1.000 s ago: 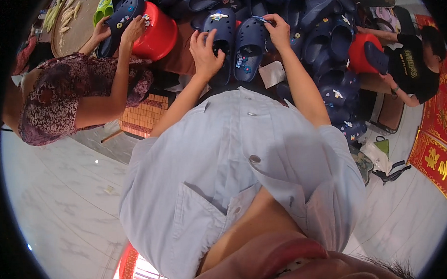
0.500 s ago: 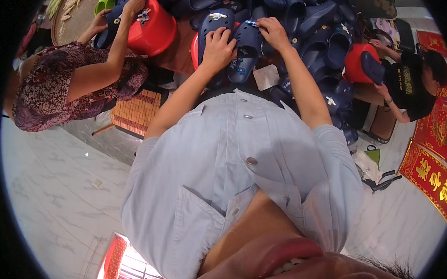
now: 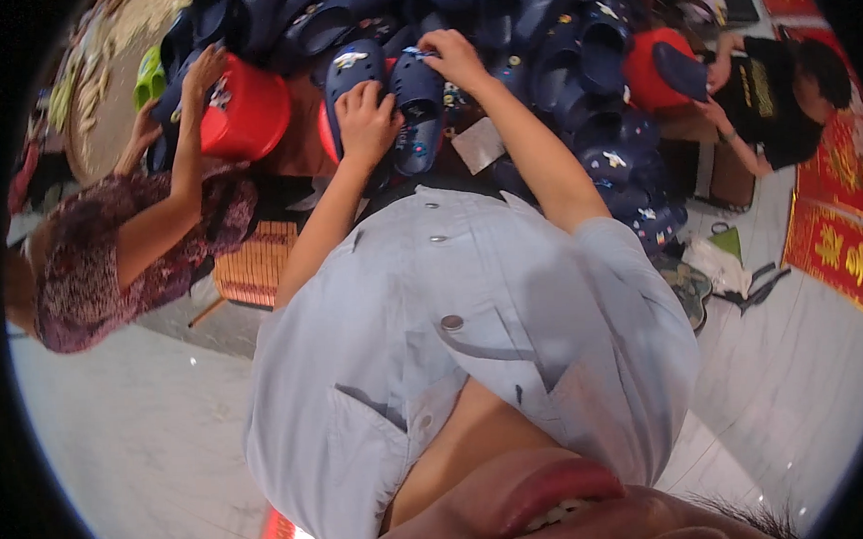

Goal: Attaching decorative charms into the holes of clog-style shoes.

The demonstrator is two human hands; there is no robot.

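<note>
Left hand (image 3: 368,129) rests on one navy clog (image 3: 351,73), right hand (image 3: 456,60) touches another's toe (image 3: 412,77); I can't tell whether either grip is clamped.

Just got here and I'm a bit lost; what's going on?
The person's left hand lies on the left navy clog, which bears a white charm. The right hand is at the toe end of the right navy clog beside it. More navy clogs are heaped beyond and to the right. To the left, a co-worker handles another dark clog; to the right, a second co-worker holds a further clog.
</note>
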